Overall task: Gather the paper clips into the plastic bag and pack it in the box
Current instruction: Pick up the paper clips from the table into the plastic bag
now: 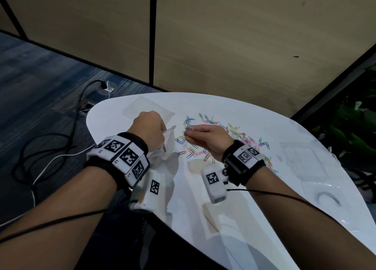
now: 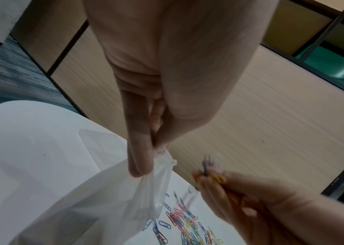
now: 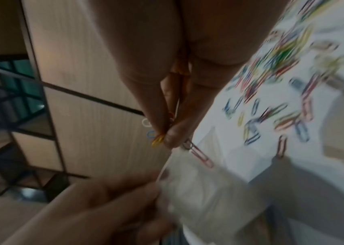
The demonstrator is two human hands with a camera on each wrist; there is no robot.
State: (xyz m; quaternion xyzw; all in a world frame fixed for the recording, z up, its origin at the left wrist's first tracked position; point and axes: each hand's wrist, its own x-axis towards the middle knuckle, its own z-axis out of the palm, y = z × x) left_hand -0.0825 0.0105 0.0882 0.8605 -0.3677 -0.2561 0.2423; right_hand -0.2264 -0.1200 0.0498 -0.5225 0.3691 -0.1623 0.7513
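On the white table (image 1: pixel 234 198) I see the plastic bag (image 1: pixel 169 141) lifted by my left hand (image 1: pixel 149 129), fingers pinching its top edge. My right hand (image 1: pixel 209 139) pinches several paper clips (image 3: pixel 158 140) just beside the bag's mouth; most paper clips lie scattered behind it. The clear box (image 1: pixel 148 109) is partly hidden behind my left hand.

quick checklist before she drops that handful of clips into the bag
1. Left hand pinches the plastic bag at its top edge: ok.
2. Right hand holds a bunch of paper clips: ok.
3. Bunch is right over the bag mouth: not ok, still beside it.
4. Bag mouth is wide open: cannot tell.
5. All clips gathered: not ok, loose clips lie on the table.
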